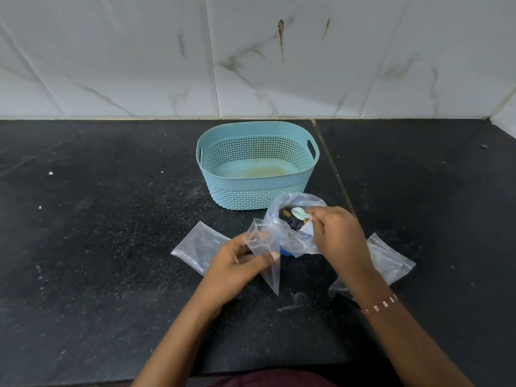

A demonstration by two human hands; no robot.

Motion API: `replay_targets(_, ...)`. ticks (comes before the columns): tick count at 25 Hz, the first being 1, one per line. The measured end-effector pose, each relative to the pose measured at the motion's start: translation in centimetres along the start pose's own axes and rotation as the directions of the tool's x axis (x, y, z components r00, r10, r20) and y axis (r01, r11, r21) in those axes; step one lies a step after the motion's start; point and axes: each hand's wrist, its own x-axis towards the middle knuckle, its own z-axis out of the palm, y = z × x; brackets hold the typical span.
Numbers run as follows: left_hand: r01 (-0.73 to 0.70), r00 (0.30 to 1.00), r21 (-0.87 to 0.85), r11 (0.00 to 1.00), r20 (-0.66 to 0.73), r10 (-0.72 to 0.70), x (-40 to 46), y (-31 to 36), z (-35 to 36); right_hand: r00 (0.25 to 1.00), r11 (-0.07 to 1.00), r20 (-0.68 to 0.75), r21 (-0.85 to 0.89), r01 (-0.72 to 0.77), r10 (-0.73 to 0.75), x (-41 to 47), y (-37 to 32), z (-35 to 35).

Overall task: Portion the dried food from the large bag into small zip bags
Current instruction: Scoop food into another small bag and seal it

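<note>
The large clear bag (290, 219) stands open on the black counter, with dark dried food inside and something blue at its base. My right hand (335, 233) pinches a pale green spoon (299, 213) whose bowl sits over the food in the bag's mouth. My left hand (237, 263) grips a small clear zip bag (265, 255) just left of the large bag, its mouth open and facing up. Two more small zip bags lie flat: one (198, 247) to the left, one (388, 261) to the right, partly hidden by my right forearm.
A teal plastic basket (257, 185) with perforated walls stands behind the large bag, nothing in it. A white marble-tiled wall (251, 65) closes off the back of the black counter (97, 219). The counter's front edge runs near my body.
</note>
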Motion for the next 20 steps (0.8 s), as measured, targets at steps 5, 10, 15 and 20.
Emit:
replay_targets(5, 0.089, 0.995, -0.118, 0.989, 0.061, -0.082, 0.2, 0.3, 0.7, 0.997, 0.988, 0.0, -0.13, 0.083, -0.083, -0.1, -0.4, 1.7)
replay_targets(10, 0.107, 0.993, -0.191, 0.976, 0.067, -0.096, 1.0, 0.2, 0.8, 0.999, 0.995, 0.01, -0.089, 0.05, -0.05, 0.1, 0.1, 1.3)
replay_targets(15, 0.1, 0.995, -0.225, 0.969, 0.052, -0.09, 1.5, -0.1, 0.7, 0.991, 0.997, 0.126, 0.062, -0.046, 0.038, 0.6, -1.2, 0.9)
replay_targets(20, 0.061, 0.998, -0.258, 0.964, 0.023, -0.057, 1.8, -0.4, 0.4, 0.95, 0.934, 0.205, 0.224, -0.279, 0.235, 0.5, -1.4, 1.0)
